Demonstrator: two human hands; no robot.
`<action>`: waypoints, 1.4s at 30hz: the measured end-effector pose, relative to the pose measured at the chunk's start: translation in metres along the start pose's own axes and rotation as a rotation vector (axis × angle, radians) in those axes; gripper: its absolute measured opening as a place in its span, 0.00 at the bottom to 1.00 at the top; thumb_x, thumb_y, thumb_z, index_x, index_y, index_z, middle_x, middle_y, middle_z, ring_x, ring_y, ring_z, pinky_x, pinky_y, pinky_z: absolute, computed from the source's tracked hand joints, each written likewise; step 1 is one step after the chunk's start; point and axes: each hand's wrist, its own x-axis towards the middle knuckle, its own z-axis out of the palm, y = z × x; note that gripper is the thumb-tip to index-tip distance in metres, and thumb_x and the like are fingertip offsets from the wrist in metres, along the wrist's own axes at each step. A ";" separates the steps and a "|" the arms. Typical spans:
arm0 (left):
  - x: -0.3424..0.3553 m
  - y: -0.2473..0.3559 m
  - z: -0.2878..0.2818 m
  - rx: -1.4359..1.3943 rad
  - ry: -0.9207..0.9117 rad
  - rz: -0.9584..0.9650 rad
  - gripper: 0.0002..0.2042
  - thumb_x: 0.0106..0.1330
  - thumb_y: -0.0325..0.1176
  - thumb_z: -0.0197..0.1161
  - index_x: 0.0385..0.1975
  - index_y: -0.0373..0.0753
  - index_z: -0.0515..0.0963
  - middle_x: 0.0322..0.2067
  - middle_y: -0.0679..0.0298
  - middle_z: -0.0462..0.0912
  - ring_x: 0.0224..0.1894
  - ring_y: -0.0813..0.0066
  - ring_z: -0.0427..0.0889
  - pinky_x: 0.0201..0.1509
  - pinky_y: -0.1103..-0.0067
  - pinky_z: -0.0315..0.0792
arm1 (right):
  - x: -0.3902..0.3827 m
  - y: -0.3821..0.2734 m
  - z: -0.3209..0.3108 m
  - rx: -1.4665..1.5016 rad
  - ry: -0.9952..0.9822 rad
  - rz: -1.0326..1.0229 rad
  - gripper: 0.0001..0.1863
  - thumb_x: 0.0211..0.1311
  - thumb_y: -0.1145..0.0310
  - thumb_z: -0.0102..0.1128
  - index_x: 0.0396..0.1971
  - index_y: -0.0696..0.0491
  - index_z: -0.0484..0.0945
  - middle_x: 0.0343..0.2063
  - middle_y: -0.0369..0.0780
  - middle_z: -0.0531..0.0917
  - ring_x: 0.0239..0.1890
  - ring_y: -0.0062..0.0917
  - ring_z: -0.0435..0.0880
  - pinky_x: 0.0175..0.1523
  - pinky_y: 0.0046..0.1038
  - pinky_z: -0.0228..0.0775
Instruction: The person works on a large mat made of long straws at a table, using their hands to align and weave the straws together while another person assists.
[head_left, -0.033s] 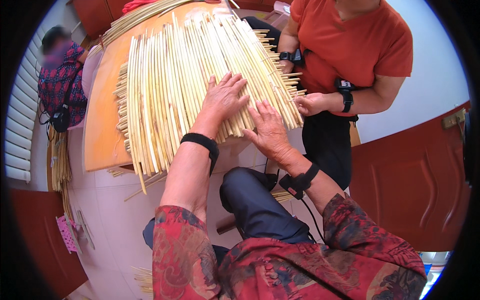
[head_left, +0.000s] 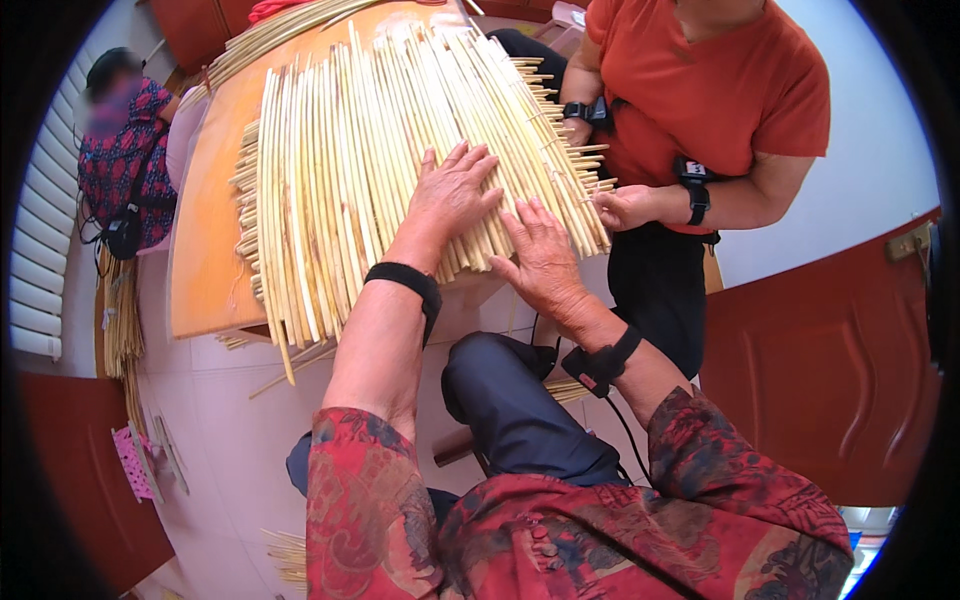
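Observation:
A layer of pale yellow plant stalks [head_left: 335,170] lies side by side on the orange-brown table [head_left: 205,285], their near ends uneven and overhanging its front edge. My left hand [head_left: 450,195] rests palm down on the stalks, right of the middle, fingers spread. Closer to the near right corner, my right hand [head_left: 542,258] also lies flat on them with fingers apart. Neither hand grips anything. Shorter stalk ends [head_left: 585,160] stick out along the right side, beside a co-worker's hand [head_left: 627,207]; whether its fingers hold a strand, I cannot make out.
A co-worker in an orange shirt [head_left: 705,90] sits close at the right. Another person [head_left: 125,160] sits beyond the table's left side. More stalks [head_left: 290,30] lie at the table's far end. A stalk bundle [head_left: 122,320] stands by the left wall. A red-brown door [head_left: 820,370] is at the right.

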 end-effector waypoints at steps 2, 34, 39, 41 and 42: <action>0.000 0.000 0.000 -0.004 0.003 0.000 0.26 0.66 0.51 0.48 0.62 0.49 0.65 0.67 0.67 0.60 0.70 0.66 0.54 0.71 0.52 0.42 | 0.001 0.001 -0.001 0.002 0.022 -0.021 0.35 0.59 0.46 0.54 0.59 0.57 0.65 0.59 0.53 0.65 0.66 0.47 0.57 0.69 0.45 0.45; 0.009 0.000 0.006 -0.011 0.007 -0.051 0.27 0.64 0.54 0.48 0.63 0.54 0.65 0.67 0.71 0.59 0.70 0.71 0.53 0.72 0.54 0.40 | 0.005 0.008 0.003 0.007 0.043 -0.029 0.32 0.58 0.52 0.58 0.59 0.53 0.65 0.61 0.51 0.65 0.65 0.45 0.59 0.68 0.43 0.46; 0.010 -0.001 0.010 -0.007 0.015 -0.049 0.26 0.65 0.54 0.47 0.63 0.53 0.65 0.67 0.71 0.59 0.70 0.71 0.53 0.72 0.54 0.41 | 0.005 0.008 0.004 -0.003 0.036 -0.016 0.33 0.58 0.50 0.58 0.59 0.52 0.65 0.62 0.50 0.64 0.66 0.44 0.58 0.69 0.43 0.46; 0.009 -0.002 0.011 0.014 0.005 -0.044 0.26 0.65 0.54 0.46 0.63 0.54 0.65 0.67 0.71 0.60 0.70 0.72 0.53 0.72 0.54 0.40 | 0.005 0.007 0.004 0.006 0.032 -0.008 0.33 0.58 0.50 0.57 0.60 0.52 0.65 0.62 0.50 0.64 0.66 0.44 0.58 0.69 0.43 0.45; 0.010 -0.003 0.011 0.002 0.020 -0.042 0.27 0.65 0.54 0.47 0.63 0.54 0.65 0.67 0.71 0.59 0.70 0.72 0.53 0.72 0.55 0.40 | 0.004 0.006 0.003 0.006 0.031 -0.006 0.33 0.58 0.50 0.57 0.60 0.53 0.65 0.62 0.50 0.64 0.66 0.44 0.57 0.69 0.43 0.45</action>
